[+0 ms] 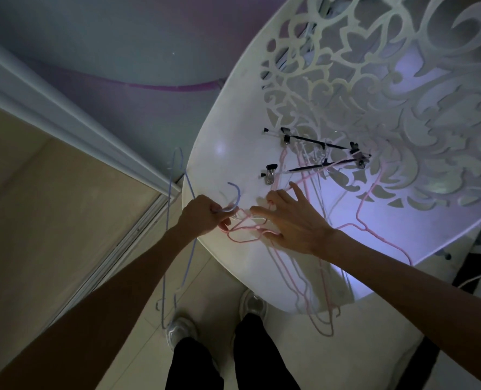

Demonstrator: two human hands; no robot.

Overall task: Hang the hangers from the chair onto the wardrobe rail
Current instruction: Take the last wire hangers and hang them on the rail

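Hangers (304, 209) under apparently flat right hand (292, 223).

One white chair (233, 130); two black clip hangers (318, 142) lying on it; a tangle of pink wire hangers (250, 229) too knotted to count; at least two blue hangers (174, 175) at the seat's edge; two hands, left (202, 213) and right (292, 220); two shoes (252, 302).

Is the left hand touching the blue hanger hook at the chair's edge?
Touching. The head view shows the left hand with its fingers curled round the base of the blue hanger hook, at the white chair's edge.
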